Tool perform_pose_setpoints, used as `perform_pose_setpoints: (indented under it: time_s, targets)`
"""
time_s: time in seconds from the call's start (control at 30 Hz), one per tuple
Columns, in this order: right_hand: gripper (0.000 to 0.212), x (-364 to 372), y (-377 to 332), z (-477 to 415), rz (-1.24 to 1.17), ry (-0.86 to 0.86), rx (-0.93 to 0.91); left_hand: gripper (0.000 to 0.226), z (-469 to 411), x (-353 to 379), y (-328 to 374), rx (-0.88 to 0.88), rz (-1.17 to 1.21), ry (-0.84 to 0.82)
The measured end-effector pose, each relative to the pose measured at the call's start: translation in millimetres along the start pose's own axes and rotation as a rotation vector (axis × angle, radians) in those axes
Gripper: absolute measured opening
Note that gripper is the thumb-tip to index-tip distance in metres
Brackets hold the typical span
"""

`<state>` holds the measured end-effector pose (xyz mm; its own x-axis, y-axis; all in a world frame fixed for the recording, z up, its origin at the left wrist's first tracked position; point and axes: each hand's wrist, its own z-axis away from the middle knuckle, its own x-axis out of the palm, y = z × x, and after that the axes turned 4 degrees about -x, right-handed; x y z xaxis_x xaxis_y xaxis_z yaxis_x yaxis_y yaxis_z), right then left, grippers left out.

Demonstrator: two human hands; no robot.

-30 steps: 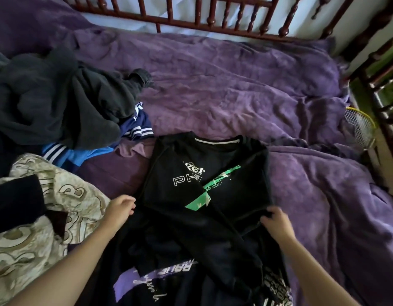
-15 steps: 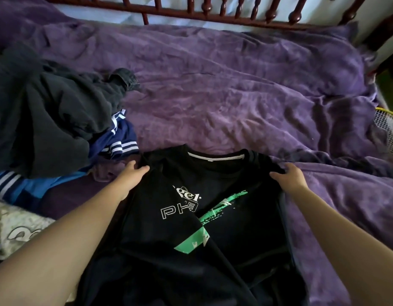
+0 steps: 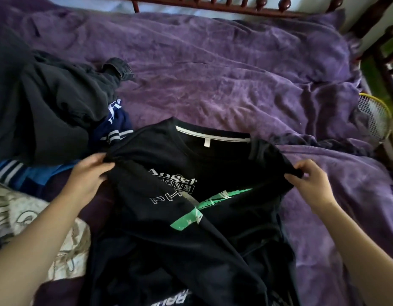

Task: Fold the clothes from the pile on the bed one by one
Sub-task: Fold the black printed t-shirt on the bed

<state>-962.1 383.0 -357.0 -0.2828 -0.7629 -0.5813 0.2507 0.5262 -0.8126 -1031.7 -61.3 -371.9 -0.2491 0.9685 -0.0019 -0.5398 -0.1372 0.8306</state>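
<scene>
Both hands had spread a little wider apart than half a second before, pulling the shoulders outward, so more of the chest print showed, with "Angel" now readable. Left hand [image 3: 89,173] held the left shoulder of the black short-sleeved cotton T-shirt with white lettering and a green slash print [image 3: 213,168], grip closed on bunched fabric between thumb and fingers. Right hand [image 3: 308,182] pinched the right shoulder edge, grip closed on the cloth too.

T-shirt lay front up at the near centre of the bed, collar toward the far side, on the rumpled purple velvety bedspread [image 3: 235,74]. A diagonal fold ran across its lower part. Its near end overlapped another black garment with white lettering [image 3: 173,299] at the near edge.

Pile sat to the left: a big dark grey crumpled garment [image 3: 47,107] on top, a navy garment with white stripes [image 3: 118,127] just beside the T-shirt's left shoulder, a bright blue striped garment [image 3: 25,173] under it, and a cream patterned fabric [image 3: 25,217] near left.

Dark red turned-wood bed rail [image 3: 235,5] ran along the far edge. Yellow-framed racket [image 3: 374,115] lay at the far right edge of the bed.
</scene>
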Motion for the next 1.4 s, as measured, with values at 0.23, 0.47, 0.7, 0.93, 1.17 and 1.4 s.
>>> perform_pose_setpoints:
  time_s: [0.23,0.47,0.7,0.93,1.17,1.4]
  targets:
    - [0.068,-20,53,128,0.856,-0.564,-0.212,0.051,90,-81,-80,-0.010,-0.590,-0.138]
    - [0.042,0,50,131,0.887,-0.477,-0.041,0.034,75,-86,-128,-0.140,-0.849,0.032]
    - [0.073,23,28,69,1.007,-0.584,0.020,0.095,39,-39,-106,0.016,-1.462,-0.130]
    - [0.057,29,36,62,1.162,-0.666,0.035,0.081,22,-27,-108,0.032,-1.863,-0.177]
    - [0.018,-1,25,78,0.789,-0.445,0.165,0.034,31,-34,-71,0.151,-1.310,-0.113]
    - [0.020,-38,-6,93,0.595,-0.245,0.160,0.016,71,-46,-7,0.374,-1.049,-0.110]
